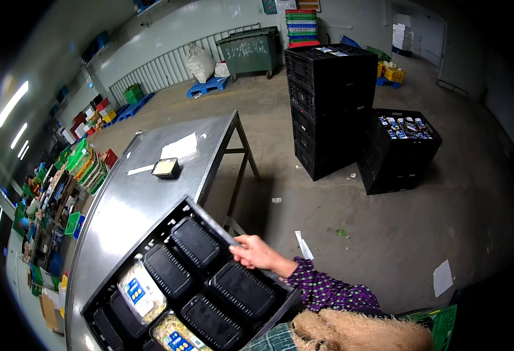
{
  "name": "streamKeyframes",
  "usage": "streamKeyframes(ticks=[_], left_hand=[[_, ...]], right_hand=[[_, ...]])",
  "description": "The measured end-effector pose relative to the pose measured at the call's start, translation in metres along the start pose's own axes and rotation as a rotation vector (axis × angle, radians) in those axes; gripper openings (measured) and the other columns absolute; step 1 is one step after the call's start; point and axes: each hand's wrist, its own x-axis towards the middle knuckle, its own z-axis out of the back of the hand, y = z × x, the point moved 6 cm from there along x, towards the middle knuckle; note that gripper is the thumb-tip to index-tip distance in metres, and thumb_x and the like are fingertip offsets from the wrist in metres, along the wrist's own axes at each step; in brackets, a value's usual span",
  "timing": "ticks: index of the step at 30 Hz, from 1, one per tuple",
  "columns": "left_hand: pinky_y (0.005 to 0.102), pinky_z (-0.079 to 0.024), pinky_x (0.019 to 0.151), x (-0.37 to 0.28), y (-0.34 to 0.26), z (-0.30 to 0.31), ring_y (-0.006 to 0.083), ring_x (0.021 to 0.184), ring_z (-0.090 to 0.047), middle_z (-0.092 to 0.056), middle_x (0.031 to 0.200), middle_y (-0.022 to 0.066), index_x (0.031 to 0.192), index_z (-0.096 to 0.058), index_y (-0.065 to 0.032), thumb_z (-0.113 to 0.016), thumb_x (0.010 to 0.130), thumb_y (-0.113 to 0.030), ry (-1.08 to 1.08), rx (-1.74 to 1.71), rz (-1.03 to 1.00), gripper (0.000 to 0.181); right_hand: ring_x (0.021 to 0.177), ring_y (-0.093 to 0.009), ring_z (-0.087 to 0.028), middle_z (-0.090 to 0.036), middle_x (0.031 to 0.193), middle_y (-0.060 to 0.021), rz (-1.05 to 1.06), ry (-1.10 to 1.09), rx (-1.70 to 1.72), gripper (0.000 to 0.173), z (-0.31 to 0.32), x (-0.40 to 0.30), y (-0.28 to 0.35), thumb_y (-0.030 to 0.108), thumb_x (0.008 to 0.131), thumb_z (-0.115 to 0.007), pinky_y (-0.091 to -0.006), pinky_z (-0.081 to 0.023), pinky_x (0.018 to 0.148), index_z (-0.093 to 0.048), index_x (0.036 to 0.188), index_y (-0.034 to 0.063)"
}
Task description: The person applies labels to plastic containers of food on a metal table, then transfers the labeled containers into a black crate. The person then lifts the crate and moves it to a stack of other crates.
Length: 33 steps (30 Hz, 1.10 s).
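My right hand grips the rim of a black plastic crate by its right-hand side, fingers curled over the edge. The crate sits tilted across the near end of a stainless steel table. Several black plastic food trays lie inside it, their ribbed undersides facing up. Two more packs in it show clear tops with blue-and-white labels: one labelled pack with pale contents at the left, another labelled pack at the bottom edge. My left hand is out of view.
On the table lie a small black tray with pale contents and white paper. Tall stacked black crates stand on the floor beside a lower stack filled with labelled packs. Behind are a green wheeled bin and blue pallets.
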Motion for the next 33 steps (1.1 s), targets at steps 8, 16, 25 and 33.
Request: streamKeyframes(ticks=[8,16,25,33], left_hand=[[0.0456,-0.045,0.076,0.039,-0.141,-0.120,0.0484,0.088,-0.055,-0.058,0.095,0.0339,0.113,-0.050,0.0070,-0.057,0.094,-0.040,0.128,-0.088,-0.354,0.051],[0.0508,-0.042,0.060,0.007,-0.421,-0.221,0.0514,0.071,-0.056,-0.058,0.073,0.0317,0.089,-0.043,0.0032,-0.062,0.090,-0.042,0.319,-0.233,-0.660,0.049],[0.0511,-0.045,0.061,-0.063,-0.691,-0.361,0.0483,0.071,-0.059,-0.060,0.072,0.0297,0.089,-0.046,0.0036,-0.066,0.086,-0.042,0.490,-0.346,-0.862,0.050],[0.0333,-0.033,0.042,0.000,-0.998,-0.275,0.0111,0.048,-0.045,-0.047,0.055,0.0023,0.069,-0.053,0.0030,-0.069,0.086,-0.035,0.618,-0.970,-0.843,0.045]], right_hand=[[0.049,-0.005,-0.044,-0.054,0.073,-0.0040,0.137,-0.401,0.113,0.021,0.173,-0.099,0.030,0.017,0.097,-0.056,-0.0216,-0.036,0.041,-0.053,0.104,-0.0027],[0.050,-0.006,-0.046,-0.054,0.073,-0.0036,0.222,-0.777,0.067,0.017,0.301,-0.188,0.056,0.015,0.098,-0.054,-0.0225,-0.038,0.042,-0.051,0.091,-0.0005],[0.050,-0.008,-0.046,-0.055,0.072,-0.0057,0.210,-1.085,0.049,0.021,0.443,-0.180,0.088,0.016,0.097,-0.054,-0.0244,-0.040,0.043,-0.052,0.085,-0.0006],[0.041,-0.006,-0.046,-0.052,0.063,-0.0036,0.620,-1.240,-0.198,0.013,0.517,-0.162,0.282,0.006,0.092,-0.058,-0.0229,-0.039,0.036,-0.054,0.099,-0.0038]])
